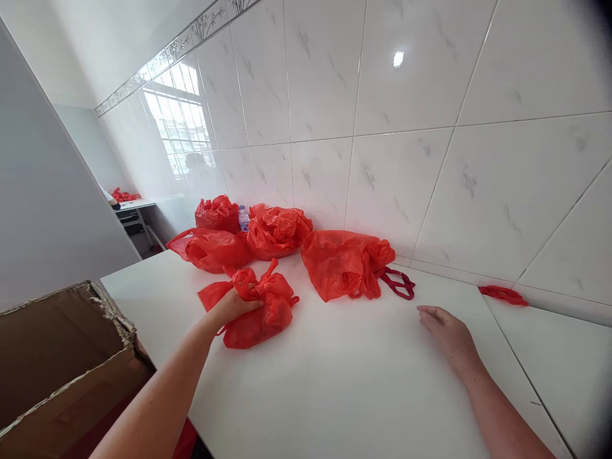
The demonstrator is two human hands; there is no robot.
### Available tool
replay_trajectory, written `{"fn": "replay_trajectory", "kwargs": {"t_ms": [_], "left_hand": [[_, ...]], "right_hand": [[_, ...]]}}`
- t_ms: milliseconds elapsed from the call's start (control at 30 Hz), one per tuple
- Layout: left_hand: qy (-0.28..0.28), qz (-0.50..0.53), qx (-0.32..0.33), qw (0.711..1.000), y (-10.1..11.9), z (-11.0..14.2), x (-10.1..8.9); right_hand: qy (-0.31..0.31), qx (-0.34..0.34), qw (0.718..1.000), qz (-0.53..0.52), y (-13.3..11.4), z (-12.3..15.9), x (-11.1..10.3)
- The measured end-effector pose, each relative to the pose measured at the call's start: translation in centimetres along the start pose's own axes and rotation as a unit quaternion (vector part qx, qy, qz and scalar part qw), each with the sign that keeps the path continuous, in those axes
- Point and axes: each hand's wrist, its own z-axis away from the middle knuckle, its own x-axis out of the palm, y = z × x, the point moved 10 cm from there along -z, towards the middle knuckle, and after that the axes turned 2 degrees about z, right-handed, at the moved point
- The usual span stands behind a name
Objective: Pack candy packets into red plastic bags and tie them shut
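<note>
My left hand (239,305) is closed on the gathered top of a red plastic bag (258,322). The bag rests on the white table (349,376), and its twisted ends stick up around my fingers. What it contains is hidden. Over the right part of the table, my right hand (447,335) holds nothing, its fingers loosely extended and pointing left. Nearest to that hand lies a dark red strap loop (401,284), beside a crumpled red plastic bag (342,264).
More red bags (280,229) stand along the tiled wall (320,172), with a plastic bottle (243,218) between them. A flat red piece (504,294) lies at the far right. An open cardboard box (71,389) stands at the table's left edge, near a grey partition (52,191).
</note>
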Motion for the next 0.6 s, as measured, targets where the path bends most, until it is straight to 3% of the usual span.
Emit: {"fn": "replay_trajectory", "kwargs": {"t_ms": [167,267,367,467,533,600], "left_hand": [[0.052,-0.013,-0.004,0.999,-1.1,1.0,0.2],[0.097,-0.027,-0.015,0.995,-2.1,2.1,-2.2],[0.17,-0.054,-0.045,0.983,-3.5,3.3,-7.4],[0.243,-0.096,-0.094,0.961,-5.1,5.0,-14.6],[0.303,-0.137,-0.145,0.932,-6.5,6.8,-20.1],[0.331,-0.252,-0.209,0.885,-7.7,8.6,-24.9]], "right_hand": [[0.002,-0.002,1.0,-0.009,0.0,0.1,-0.1],[-0.005,0.004,1.0,0.002,0.1,0.1,0.0],[-0.004,0.002,1.0,0.017,0.3,-0.1,-0.1],[0.0,0.011,0.999,0.047,0.5,-0.3,-0.2],[-0.002,0.019,0.998,0.064,0.6,-0.4,-0.2],[-0.007,0.022,0.997,0.073,0.6,-0.4,-0.1]]}}
